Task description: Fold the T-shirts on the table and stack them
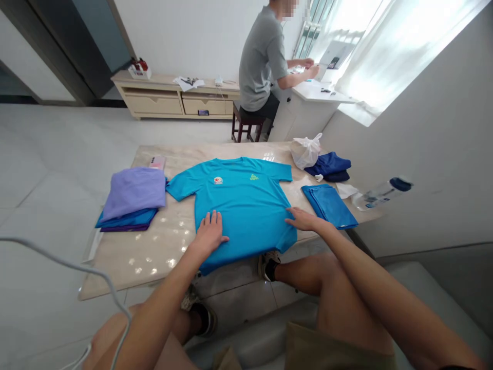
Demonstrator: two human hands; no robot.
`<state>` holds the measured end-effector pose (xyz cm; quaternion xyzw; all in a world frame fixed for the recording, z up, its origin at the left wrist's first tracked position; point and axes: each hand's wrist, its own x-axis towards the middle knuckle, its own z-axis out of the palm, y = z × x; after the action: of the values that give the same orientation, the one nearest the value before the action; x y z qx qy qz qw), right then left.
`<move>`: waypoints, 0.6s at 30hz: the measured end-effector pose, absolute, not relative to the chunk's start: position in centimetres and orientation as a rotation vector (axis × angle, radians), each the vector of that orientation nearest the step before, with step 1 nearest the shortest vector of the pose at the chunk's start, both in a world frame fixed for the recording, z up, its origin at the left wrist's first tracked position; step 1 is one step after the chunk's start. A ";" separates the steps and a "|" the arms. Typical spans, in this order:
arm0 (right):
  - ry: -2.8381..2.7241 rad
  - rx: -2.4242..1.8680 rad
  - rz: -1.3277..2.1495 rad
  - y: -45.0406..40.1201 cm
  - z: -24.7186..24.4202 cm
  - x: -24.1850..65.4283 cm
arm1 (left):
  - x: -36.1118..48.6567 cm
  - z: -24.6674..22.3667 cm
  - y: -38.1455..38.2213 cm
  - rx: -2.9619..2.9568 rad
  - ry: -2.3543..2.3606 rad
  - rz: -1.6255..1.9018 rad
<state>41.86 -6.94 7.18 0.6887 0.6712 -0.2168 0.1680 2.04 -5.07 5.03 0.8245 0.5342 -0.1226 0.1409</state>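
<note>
A bright blue T-shirt [239, 205] lies spread out front side up on the table, its collar at the far side and its hem hanging over the near edge. Small printed marks show on its chest. My left hand [210, 234] rests on the lower left of the shirt with fingers stretched out. At the shirt's right side edge, my right hand [302, 219] touches the fabric with its fingers extended and slightly apart. Neither hand grips anything that I can see.
Folded clothes, lavender on top [134, 190], are stacked at the left by a phone [157, 163]. To the right lie a folded blue garment [329, 205], dark blue clothing [329, 165], a plastic bag [307, 150] and a bottle [381, 194]. Another person [262, 61] sits beyond the table [162, 246].
</note>
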 end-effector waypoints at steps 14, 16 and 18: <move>1.986 1.699 -0.787 -4.6 5.5 38.6 | 2.6 7.3 -3.3 2.252 1.552 -0.504; 1.823 1.801 -0.703 -4.7 6.8 40.3 | 2.7 7.3 -3.3 2.245 1.558 -0.542; 1.573 1.933 -0.576 -4.9 8.2 42.2 | 3.0 7.4 -3.4 2.250 1.571 -0.577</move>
<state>42.15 -4.86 8.20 0.7236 0.5891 -0.2156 0.2877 3.00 -3.43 7.38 0.7911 0.5521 -0.2030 0.1678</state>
